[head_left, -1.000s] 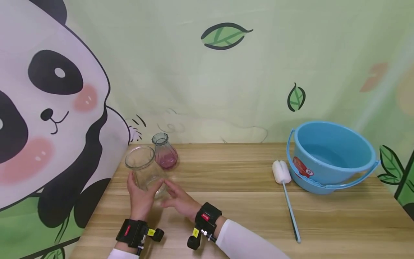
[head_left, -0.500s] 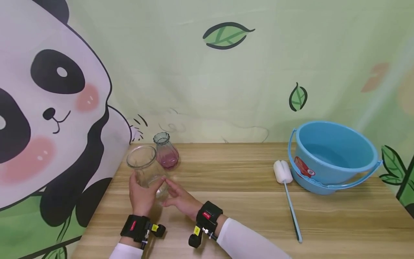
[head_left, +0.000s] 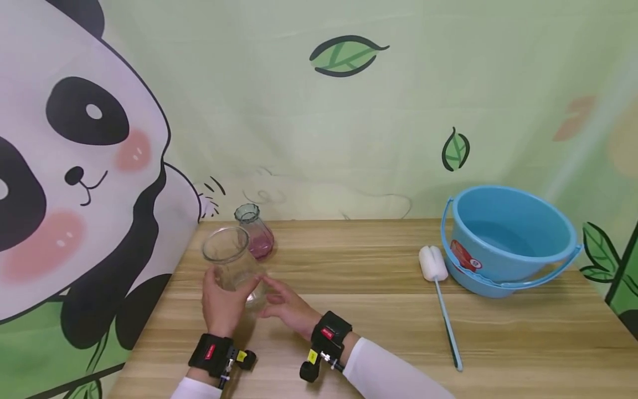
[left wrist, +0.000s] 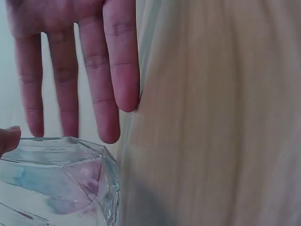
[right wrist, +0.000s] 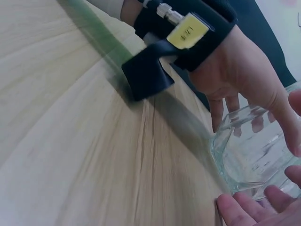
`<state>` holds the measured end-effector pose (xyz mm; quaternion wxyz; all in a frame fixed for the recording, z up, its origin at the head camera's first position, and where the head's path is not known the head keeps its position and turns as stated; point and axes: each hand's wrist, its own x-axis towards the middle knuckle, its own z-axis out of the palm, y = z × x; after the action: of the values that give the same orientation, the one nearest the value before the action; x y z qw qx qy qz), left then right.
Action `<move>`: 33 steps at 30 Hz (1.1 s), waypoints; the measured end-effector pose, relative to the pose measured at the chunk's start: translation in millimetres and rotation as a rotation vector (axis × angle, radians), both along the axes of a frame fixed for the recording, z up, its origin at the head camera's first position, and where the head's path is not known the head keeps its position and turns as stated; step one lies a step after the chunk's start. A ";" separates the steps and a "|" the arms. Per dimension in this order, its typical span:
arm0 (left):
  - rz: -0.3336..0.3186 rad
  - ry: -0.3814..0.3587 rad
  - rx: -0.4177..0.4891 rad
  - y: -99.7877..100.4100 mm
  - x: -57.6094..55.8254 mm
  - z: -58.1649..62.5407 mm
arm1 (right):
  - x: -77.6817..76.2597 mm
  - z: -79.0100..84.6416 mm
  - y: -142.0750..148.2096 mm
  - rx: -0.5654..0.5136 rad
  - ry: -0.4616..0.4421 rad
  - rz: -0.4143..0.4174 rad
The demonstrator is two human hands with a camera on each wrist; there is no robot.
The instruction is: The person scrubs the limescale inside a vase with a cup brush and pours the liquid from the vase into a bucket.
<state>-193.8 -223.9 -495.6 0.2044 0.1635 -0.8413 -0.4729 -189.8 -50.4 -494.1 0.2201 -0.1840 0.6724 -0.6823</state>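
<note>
A wide-mouthed clear glass vase [head_left: 234, 260], with faceted sides, is in my hands at the left of the table. My left hand [head_left: 224, 305] grips its side, thumb on the near face and fingers round the back; in the right wrist view the left fingers show through the glass. From the right, my right hand [head_left: 291, 310] reaches to the vase's lower side. Its fingers [left wrist: 96, 70] are straight in the left wrist view, tips right at the glass. Just behind stands a smaller vase [head_left: 259, 244] with a ruffled neck and purplish base, partly covered by the clear one.
A blue bucket [head_left: 515, 221] with its handle hanging down stands at the back right. Beside it lies a white-headed sponge brush [head_left: 433, 264], its long handle towards the front. A printed panda cloth [head_left: 124, 183] hangs at the left and back of the wooden table [head_left: 359, 332].
The clear vase has shifted a little to the right with both hands, and now overlaps more of the smaller vase. The bucket and brush have stayed put.
</note>
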 end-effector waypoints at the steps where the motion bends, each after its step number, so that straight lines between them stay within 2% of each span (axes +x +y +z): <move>1: -0.010 -0.001 -0.003 2.0 1.2 0.2 | 0.5 -0.6 3.2 -0.003 -0.005 -0.011; 9: -0.104 0.026 0.026 26.0 9.6 8.6 | 6.6 3.0 30.7 -0.024 -0.012 -0.082; 14: -0.165 0.047 0.028 40.8 13.6 13.7 | 4.6 -4.3 44.5 -0.032 -0.007 -0.095; 24: -0.274 -0.015 0.044 65.2 19.6 16.1 | 8.0 -4.3 75.8 -0.084 0.006 -0.082; 33: -0.361 0.020 0.050 89.8 25.6 18.1 | 13.4 -3.8 102.7 -0.053 0.023 -0.100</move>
<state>-168.2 -134.1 -477.5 0.1204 0.0102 -0.8430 -0.5242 -176.4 52.3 -498.0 0.1728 -0.1637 0.6652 -0.7077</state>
